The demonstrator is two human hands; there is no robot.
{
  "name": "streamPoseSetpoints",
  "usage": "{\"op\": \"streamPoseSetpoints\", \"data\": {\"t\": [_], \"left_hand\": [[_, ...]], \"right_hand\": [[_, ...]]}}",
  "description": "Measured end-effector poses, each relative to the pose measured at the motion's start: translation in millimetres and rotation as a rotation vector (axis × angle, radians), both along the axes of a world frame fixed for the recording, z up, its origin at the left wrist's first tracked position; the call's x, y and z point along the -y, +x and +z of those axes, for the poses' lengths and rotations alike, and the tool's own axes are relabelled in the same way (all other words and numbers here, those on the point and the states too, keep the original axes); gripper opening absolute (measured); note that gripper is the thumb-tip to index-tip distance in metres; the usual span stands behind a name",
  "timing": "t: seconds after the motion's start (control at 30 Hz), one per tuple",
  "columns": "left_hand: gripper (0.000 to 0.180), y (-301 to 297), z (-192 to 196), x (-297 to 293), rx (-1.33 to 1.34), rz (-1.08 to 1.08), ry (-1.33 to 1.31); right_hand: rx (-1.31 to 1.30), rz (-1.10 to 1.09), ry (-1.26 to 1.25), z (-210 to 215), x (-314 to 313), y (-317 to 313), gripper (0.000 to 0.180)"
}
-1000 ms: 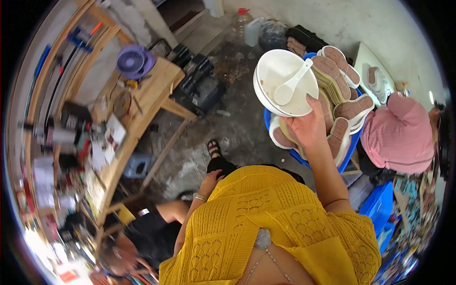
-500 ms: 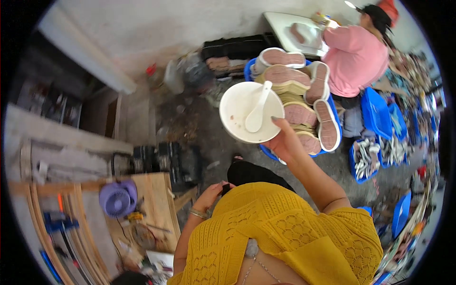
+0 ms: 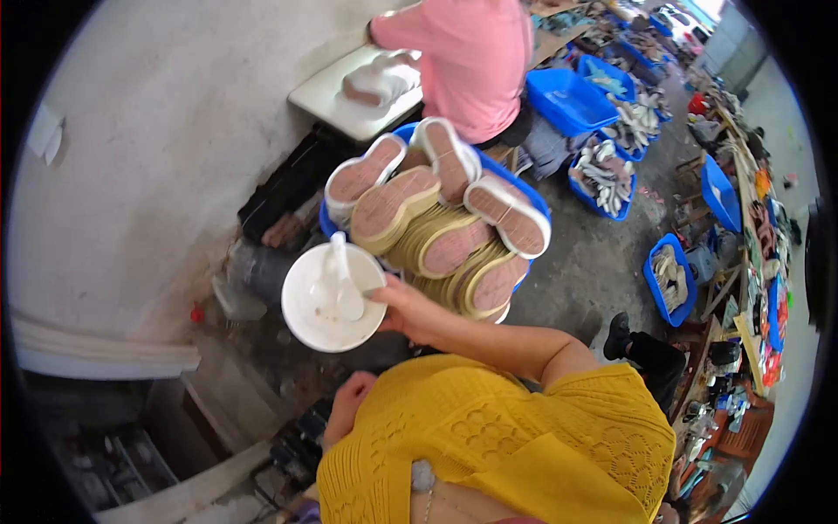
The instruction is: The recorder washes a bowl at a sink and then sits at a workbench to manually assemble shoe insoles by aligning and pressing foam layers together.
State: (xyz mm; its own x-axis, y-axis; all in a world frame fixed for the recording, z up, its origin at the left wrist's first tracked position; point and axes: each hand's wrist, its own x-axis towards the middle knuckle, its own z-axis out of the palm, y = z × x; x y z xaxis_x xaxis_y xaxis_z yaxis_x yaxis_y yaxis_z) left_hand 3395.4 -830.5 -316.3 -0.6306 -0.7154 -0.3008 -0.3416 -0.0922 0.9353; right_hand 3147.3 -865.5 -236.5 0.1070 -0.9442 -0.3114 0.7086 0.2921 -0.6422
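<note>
My right hand point(image 3: 401, 307) grips the rim of a white bowl point(image 3: 301, 306) and holds it out in front of me. A white spoon point(image 3: 346, 284) leans inside it, and small brown specks lie on its inner surface. Low beside my yellow knit top, my left hand point(image 3: 351, 397) looks curled closed. Its fingertips are partly hidden, so whatever it may hold does not show. Just beyond the bowl, a blue basket point(image 3: 534, 203) is piled with shoe soles point(image 3: 454, 247), pinkish underneath with cream or white sides.
A person in a pink top point(image 3: 476, 65) sits at a white table point(image 3: 319, 96) with a shoe sole on it. Blue bins point(image 3: 572, 100) of light-coloured pieces stand on the floor to the right. A cluttered bench point(image 3: 742, 271) runs along the right side. Another person's leg point(image 3: 656, 362) reaches in there.
My view has turned to the right, so the basket, bins and bench now show more fully. The bowl and spoon stay in my right hand. The wooden workbench at left has left the view.
</note>
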Motion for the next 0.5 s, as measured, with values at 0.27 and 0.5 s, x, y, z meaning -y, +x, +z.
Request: {"op": "streamPoseSetpoints", "data": {"t": [0.27, 0.5], "left_hand": [[0.021, 8.4, -8.4, 79.1, 0.119, 0.13, -0.078], [0.023, 114.4, -44.4, 149.1, 0.069, 0.229, 0.148]], "right_hand": [[-0.041, -0.026, 0.133, -18.5, 8.8, 26.7, 0.044], [-0.134, -0.012, 0.207, -12.0, 85.4, 105.7, 0.049]]}}
